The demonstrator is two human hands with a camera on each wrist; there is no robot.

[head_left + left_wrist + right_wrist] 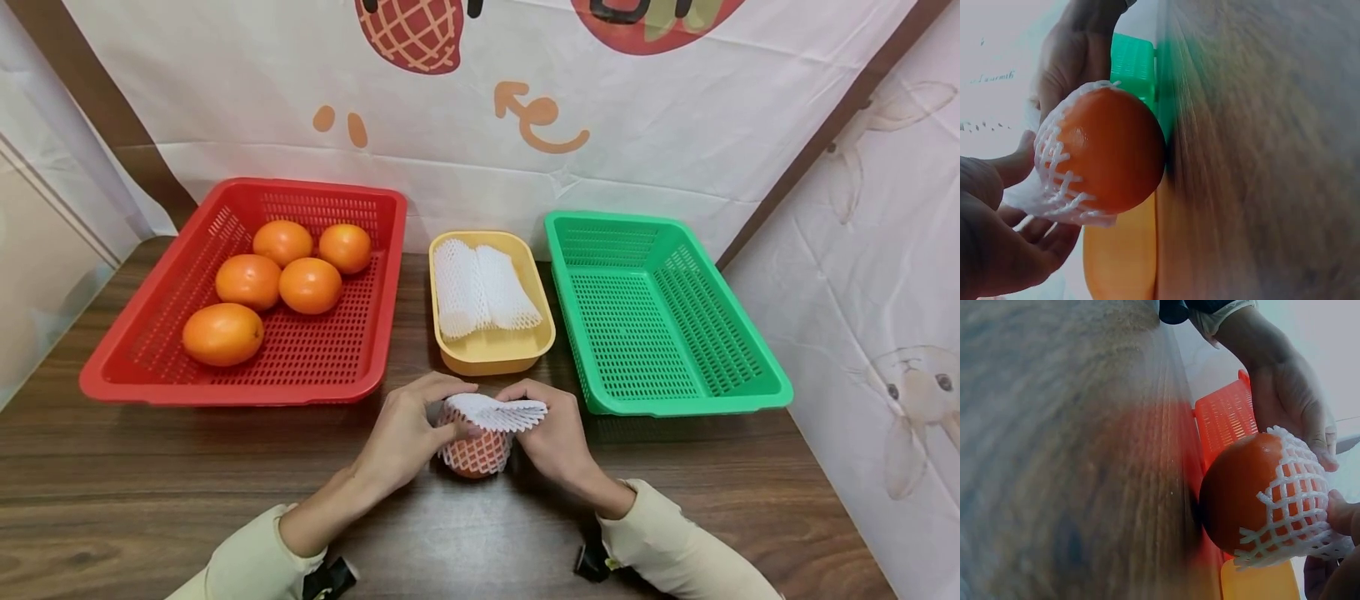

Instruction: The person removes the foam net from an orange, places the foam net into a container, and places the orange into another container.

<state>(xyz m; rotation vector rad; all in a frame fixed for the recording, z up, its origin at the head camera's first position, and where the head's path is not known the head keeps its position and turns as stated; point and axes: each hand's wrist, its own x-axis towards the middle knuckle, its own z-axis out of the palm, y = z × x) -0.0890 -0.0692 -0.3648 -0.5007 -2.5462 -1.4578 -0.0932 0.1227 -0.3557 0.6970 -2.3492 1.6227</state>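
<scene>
An orange stands on the table in front of me, its upper part covered by a white foam net sleeve. Bare peel shows at its lower part in both wrist views. The sleeve's loose end folds over above the fruit. My left hand grips the sleeve at the fruit's left side, thumb against the mesh. On the other side, my right hand pinches the sleeve between thumb and fingers. Some fingertips of both hands are hidden behind the net.
A red basket at left holds several oranges. Behind my hands, a yellow tray contains white foam net sleeves. To the right stands a green basket. A printed cloth hangs behind the brown wooden table.
</scene>
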